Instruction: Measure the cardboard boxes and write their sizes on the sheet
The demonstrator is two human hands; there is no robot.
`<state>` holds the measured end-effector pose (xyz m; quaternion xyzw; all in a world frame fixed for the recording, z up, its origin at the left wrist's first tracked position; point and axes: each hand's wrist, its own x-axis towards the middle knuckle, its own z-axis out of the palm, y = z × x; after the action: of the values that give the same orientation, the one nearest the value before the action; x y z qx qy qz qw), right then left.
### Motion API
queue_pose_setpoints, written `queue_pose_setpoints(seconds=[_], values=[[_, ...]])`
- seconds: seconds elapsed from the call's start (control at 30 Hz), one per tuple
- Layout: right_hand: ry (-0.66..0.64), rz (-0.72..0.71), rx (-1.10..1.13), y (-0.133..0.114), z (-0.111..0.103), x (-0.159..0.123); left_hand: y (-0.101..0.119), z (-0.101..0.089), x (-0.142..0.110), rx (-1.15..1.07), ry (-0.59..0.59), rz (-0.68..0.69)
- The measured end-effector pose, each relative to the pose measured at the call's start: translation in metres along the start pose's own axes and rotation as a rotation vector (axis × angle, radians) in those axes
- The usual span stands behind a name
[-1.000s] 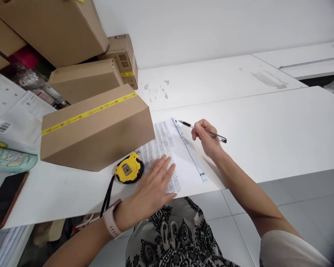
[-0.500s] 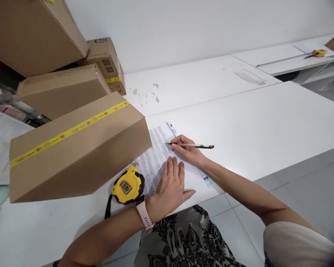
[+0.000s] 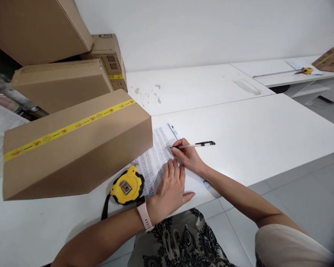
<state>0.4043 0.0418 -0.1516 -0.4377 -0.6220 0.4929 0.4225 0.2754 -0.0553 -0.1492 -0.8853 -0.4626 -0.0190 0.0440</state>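
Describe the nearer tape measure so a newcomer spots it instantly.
On the white table, find the large cardboard box sealed with yellow tape. Between its near side and the left hand lies a yellow-and-black tape measure. Its black strap points toward the wearer; the other tape measure sits far right, by a smaller box.

The taped carton (image 3: 80, 144) blocks passage leftward; rightward, the white tabletop (image 3: 253, 137) lies open.
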Motion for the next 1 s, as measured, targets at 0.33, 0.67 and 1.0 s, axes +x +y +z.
queue_pose_setpoints(seconds=[0.33,0.67,1.0], values=[[0.062,0.017,-0.261,-0.005,0.000,-0.002,-0.001,-0.002,0.001,0.028,-0.005,0.017],[0.022,-0.004,-0.289,-0.002,0.001,0.000,-0.002,-0.009,0.000,0.069,-0.029,0.022],[0.009,-0.033,-0.310,-0.001,0.001,0.000,-0.003,-0.016,0.000,0.038,-0.045,0.041]])
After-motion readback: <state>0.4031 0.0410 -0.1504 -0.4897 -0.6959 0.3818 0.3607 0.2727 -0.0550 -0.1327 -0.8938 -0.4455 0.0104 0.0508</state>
